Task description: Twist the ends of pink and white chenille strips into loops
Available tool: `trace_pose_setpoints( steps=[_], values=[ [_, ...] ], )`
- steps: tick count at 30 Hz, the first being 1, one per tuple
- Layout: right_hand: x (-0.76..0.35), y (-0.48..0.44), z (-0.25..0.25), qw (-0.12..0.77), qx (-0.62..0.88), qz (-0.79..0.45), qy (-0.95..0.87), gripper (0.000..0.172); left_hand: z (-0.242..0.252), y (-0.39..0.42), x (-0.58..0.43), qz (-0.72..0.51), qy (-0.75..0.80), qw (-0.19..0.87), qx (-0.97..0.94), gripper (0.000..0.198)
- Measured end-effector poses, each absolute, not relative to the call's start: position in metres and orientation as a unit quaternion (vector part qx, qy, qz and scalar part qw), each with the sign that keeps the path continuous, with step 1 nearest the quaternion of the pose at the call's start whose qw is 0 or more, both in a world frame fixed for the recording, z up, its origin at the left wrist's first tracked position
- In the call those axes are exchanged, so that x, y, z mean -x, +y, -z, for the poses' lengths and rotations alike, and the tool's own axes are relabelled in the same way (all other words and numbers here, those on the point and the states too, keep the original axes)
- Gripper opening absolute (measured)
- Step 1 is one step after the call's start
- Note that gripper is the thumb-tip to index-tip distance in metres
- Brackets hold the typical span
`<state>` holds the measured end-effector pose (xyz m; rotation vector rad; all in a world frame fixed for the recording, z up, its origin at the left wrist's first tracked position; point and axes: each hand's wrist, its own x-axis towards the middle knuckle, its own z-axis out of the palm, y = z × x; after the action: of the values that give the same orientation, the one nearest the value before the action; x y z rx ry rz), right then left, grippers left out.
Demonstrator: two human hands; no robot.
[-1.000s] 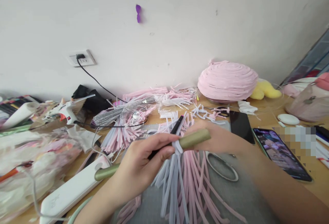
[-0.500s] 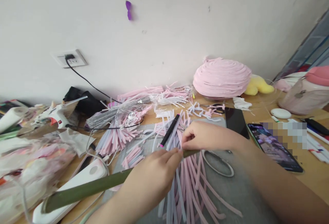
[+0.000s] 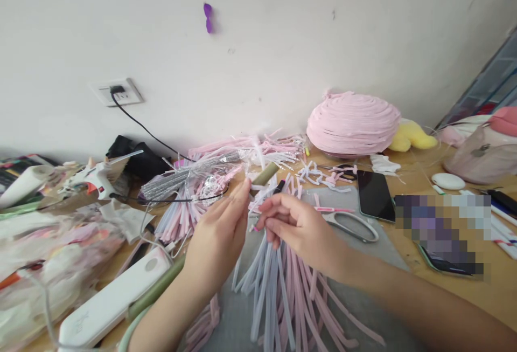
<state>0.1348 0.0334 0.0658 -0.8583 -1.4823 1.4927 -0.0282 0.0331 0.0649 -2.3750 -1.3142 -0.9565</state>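
Observation:
My left hand [image 3: 222,228] is closed round a long olive-green tube [image 3: 266,173], which slants up past my fingers; its lower end lies by my forearm. Loosely curled with gaps between its fingers, my right hand [image 3: 297,225] hovers over a black marker [image 3: 279,186] with a pink end, hiding the marker's middle. I see nothing gripped in it. Beneath both hands, pink and pale-blue pipe cleaners [image 3: 297,298] fan out over a grey mat [image 3: 382,244]. Scissors with a pale handle loop [image 3: 355,228] lie right of my right hand, beside a thin pink tool [image 3: 335,209].
Behind are more pipe cleaner bundles [image 3: 177,217] and a pink coiled dome [image 3: 353,123]. At left lie a glue gun [image 3: 99,179], a white elongated device [image 3: 117,298] and plastic bags [image 3: 52,249]. Phones [image 3: 375,195] and a jug [image 3: 474,152] stand or lie at right.
The green tube has swung from a shallow slant to a steeper one, its far end now pointing toward the wall. My right hand has come off the tube and turned with fingers spread more.

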Motion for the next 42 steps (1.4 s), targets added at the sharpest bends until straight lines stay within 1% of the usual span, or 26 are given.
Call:
trace_pose_setpoints(
  steps=[3, 4, 6, 10, 13, 15, 18, 20, 21, 23, 25, 27, 29, 30, 32, 34, 37, 39, 40, 42],
  values=[
    [-0.132, 0.034, -0.065, 0.411, 0.318, -0.689, -0.505, 0.007, -0.069, 0.035, 0.034, 0.336, -0.431, 0.174, 0.820, 0.050],
    [-0.133, 0.035, -0.066, 0.414, 0.312, -0.707, -0.481, 0.007, -0.070, 0.035, 0.035, 0.333, -0.418, 0.190, 0.823, 0.052],
    [-0.136, 0.040, -0.070, 0.422, 0.308, -0.729, -0.442, 0.013, -0.071, 0.034, 0.036, 0.325, -0.390, 0.217, 0.834, 0.056],
    [-0.142, 0.047, -0.077, 0.476, 0.297, -0.716, -0.416, 0.028, -0.072, 0.030, 0.038, 0.305, -0.353, 0.228, 0.855, 0.061],
    [-0.150, 0.053, -0.081, 0.523, 0.286, -0.683, -0.422, 0.025, -0.072, 0.027, 0.038, 0.307, -0.338, 0.223, 0.862, 0.060],
    [-0.157, 0.059, -0.083, 0.532, 0.298, -0.679, -0.408, 0.023, -0.073, 0.025, 0.038, 0.322, -0.330, 0.215, 0.861, 0.059],
    [-0.169, 0.069, -0.085, 0.478, 0.335, -0.706, -0.401, 0.021, -0.074, 0.022, 0.035, 0.325, -0.305, 0.190, 0.875, 0.058],
    [-0.174, 0.074, -0.085, 0.432, 0.356, -0.705, -0.436, 0.021, -0.073, 0.019, 0.032, 0.299, -0.278, 0.169, 0.897, 0.058],
    [-0.176, 0.075, -0.085, 0.417, 0.366, -0.688, -0.467, 0.023, -0.071, 0.018, 0.030, 0.282, -0.266, 0.160, 0.908, 0.058],
    [-0.178, 0.073, -0.086, 0.398, 0.386, -0.616, -0.559, 0.026, -0.067, 0.018, 0.025, 0.253, -0.256, 0.146, 0.921, 0.056],
    [-0.177, 0.067, -0.088, 0.373, 0.408, -0.496, -0.670, 0.029, -0.061, 0.020, 0.020, 0.238, -0.284, 0.127, 0.920, 0.050],
    [-0.174, 0.060, -0.091, 0.354, 0.416, -0.345, -0.763, 0.030, -0.057, 0.022, 0.016, 0.250, -0.338, 0.095, 0.902, 0.041],
    [-0.170, 0.053, -0.092, 0.357, 0.399, -0.219, -0.815, 0.030, -0.056, 0.024, 0.013, 0.283, -0.395, 0.046, 0.873, 0.031],
    [-0.168, 0.051, -0.092, 0.369, 0.383, -0.179, -0.828, 0.029, -0.056, 0.025, 0.012, 0.300, -0.417, 0.017, 0.858, 0.027],
    [-0.164, 0.049, -0.088, 0.395, 0.343, -0.138, -0.841, 0.025, -0.060, 0.026, 0.012, 0.321, -0.456, -0.050, 0.828, 0.026],
    [-0.162, 0.049, -0.082, 0.427, 0.298, -0.109, -0.847, 0.020, -0.064, 0.026, 0.013, 0.335, -0.481, -0.109, 0.803, 0.032],
    [-0.161, 0.051, -0.068, 0.471, 0.245, -0.034, -0.847, 0.012, -0.070, 0.024, 0.014, 0.378, -0.493, -0.168, 0.765, 0.034],
    [-0.159, 0.051, -0.058, 0.503, 0.239, 0.003, -0.831, 0.016, -0.073, 0.022, 0.014, 0.413, -0.491, -0.211, 0.738, 0.032],
    [-0.158, 0.050, -0.054, 0.523, 0.245, 0.001, -0.816, 0.018, -0.074, 0.022, 0.014, 0.427, -0.489, -0.237, 0.723, 0.032],
    [-0.152, 0.047, -0.047, 0.573, 0.266, -0.047, -0.773, 0.021, -0.075, 0.021, 0.012, 0.447, -0.485, -0.291, 0.693, 0.031]
  ],
)
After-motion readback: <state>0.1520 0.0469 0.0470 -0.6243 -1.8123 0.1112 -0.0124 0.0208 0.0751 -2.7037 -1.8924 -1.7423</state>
